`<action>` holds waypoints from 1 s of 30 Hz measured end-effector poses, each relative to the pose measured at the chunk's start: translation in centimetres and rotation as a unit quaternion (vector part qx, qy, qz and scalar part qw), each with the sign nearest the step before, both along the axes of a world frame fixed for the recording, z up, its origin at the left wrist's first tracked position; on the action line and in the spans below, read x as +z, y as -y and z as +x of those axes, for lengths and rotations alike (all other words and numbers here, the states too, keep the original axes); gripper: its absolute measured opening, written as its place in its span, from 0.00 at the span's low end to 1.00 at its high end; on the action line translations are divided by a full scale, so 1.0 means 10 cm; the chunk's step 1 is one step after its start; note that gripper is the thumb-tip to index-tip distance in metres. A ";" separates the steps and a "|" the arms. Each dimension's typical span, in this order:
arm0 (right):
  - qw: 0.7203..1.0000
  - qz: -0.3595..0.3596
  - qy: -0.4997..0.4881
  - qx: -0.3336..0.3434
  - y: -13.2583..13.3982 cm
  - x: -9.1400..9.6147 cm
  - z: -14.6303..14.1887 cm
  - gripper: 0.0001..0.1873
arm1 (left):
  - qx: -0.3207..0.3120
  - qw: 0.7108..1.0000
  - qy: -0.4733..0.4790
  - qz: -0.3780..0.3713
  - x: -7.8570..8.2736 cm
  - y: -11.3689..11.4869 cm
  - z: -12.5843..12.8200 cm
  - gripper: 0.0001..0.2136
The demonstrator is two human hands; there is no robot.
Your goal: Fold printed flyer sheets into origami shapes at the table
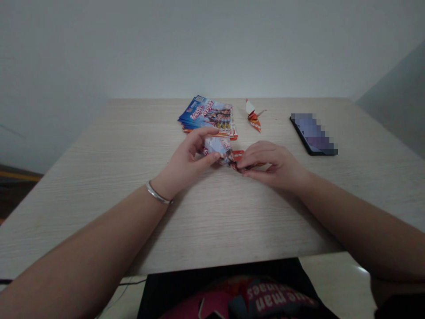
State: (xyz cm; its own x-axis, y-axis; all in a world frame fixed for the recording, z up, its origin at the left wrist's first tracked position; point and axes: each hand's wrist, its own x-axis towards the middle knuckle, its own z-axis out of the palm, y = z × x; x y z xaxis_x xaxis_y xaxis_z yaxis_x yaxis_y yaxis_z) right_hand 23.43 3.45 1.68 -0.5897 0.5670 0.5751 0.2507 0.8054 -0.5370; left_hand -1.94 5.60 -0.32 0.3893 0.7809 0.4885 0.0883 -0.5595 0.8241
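A partly folded piece of printed paper (222, 150), blue, white and red, lies at the middle of the wooden table (212, 212). My left hand (187, 161), with a silver bangle on its wrist, pinches the paper's left side between thumb and fingers. My right hand (270, 166) presses and pinches the paper's right, red end against the table. Both hands are closed on the same paper.
A stack of blue printed leaflets (207, 115) lies just beyond the hands. A finished folded paper crane (254, 116) stands to its right. A dark phone (314, 134) lies at the right. The table's near edge is close to my body.
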 end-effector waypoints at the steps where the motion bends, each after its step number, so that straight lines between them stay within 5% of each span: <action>1: 1.000 -0.024 -0.006 -0.015 0.00 -0.01 0.01 0.10 | -0.017 0.999 0.027 -0.028 0.02 0.01 0.01 0.22; 7: 0.978 -0.198 -0.069 0.009 0.05 -0.02 0.04 0.09 | -0.081 0.978 0.105 -0.159 0.09 0.05 0.01 0.26; 13: 0.964 -0.234 -0.128 -0.020 0.01 -0.03 0.03 0.09 | -0.111 0.972 0.073 -0.194 0.13 0.10 0.02 0.33; 19: 0.979 -0.155 -0.130 0.028 -0.04 0.01 0.07 0.06 | -0.051 0.983 0.101 -0.145 0.11 0.06 0.05 0.21; 25: 0.988 -0.091 -0.125 0.024 0.01 0.05 0.07 0.09 | -0.123 0.982 0.062 -0.130 0.17 0.11 0.04 0.16; 30: 0.991 -0.089 -0.098 -0.027 0.05 0.08 0.07 0.05 | -0.101 0.993 -0.009 -0.059 0.21 0.17 0.03 0.17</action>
State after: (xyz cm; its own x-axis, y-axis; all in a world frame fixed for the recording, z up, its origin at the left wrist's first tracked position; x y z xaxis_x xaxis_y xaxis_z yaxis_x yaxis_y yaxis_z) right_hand 24.11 3.00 2.49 -0.4432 0.6979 0.5626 0.1682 0.6812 -0.7125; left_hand -1.62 3.86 1.74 0.5517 0.7375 0.3894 -0.0004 -0.4667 0.8844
